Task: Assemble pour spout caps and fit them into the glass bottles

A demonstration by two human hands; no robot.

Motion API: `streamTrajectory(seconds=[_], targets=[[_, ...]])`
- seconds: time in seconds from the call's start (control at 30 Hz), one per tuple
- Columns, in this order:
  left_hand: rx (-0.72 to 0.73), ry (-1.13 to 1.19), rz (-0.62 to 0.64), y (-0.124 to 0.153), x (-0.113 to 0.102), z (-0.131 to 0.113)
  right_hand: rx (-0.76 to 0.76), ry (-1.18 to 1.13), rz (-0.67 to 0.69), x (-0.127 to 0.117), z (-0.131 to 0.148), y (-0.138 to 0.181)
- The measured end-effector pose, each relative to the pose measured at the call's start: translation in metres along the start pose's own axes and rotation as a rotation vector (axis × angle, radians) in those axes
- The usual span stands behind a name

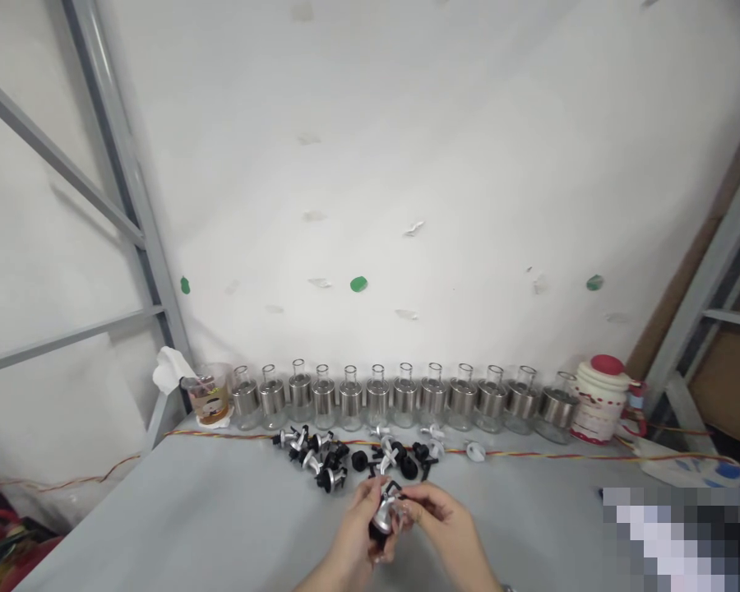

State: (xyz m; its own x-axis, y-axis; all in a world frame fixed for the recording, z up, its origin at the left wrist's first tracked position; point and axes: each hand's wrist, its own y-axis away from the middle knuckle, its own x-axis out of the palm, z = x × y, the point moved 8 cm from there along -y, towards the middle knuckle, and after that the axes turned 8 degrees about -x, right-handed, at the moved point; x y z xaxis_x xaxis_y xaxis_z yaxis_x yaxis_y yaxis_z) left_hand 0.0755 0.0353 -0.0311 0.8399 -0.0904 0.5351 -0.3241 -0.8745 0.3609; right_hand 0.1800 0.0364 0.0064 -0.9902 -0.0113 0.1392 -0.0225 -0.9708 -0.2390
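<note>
Above the front of the grey table, my left hand [356, 526] is wrapped round a silver-and-black bottle pourer [384, 516], its dark end down. My right hand [439, 516] pinches the upper right side of the same pourer, near its black lever. The fingers partly hide it. Just beyond my hands lies a loose pile of similar pourers [331, 478] on the left. Beside it are black caps [409, 469] and white or silver spout parts [387, 457].
Glass bottles [378, 399] with metal bands stand in a row along the wall. A cup [211, 403] flanks the row's left end, a cream jar [599, 403] with a red lid its right. A twisted wire [530, 454] crosses the table [191, 510].
</note>
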Motion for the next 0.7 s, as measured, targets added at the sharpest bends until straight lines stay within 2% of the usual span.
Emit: streamTrajectory(seconds=[0.2,0.4,0.57,0.7], targets=[[-0.029,-0.041,0.048,0.003,0.007,0.002,-0.064,0.026,0.020,0.001,0.007,0.003],[0.012,-0.145,0.072,0.002,0.004,0.001,0.028,-0.016,0.155,0.008,-0.003,0.000],[0.079,-0.152,-0.023,0.000,-0.005,-0.010,-0.090,0.081,0.177,0.003,0.008,-0.002],[0.166,-0.126,-0.119,0.000,-0.014,-0.019,-0.170,0.246,0.285,0.015,0.022,0.008]])
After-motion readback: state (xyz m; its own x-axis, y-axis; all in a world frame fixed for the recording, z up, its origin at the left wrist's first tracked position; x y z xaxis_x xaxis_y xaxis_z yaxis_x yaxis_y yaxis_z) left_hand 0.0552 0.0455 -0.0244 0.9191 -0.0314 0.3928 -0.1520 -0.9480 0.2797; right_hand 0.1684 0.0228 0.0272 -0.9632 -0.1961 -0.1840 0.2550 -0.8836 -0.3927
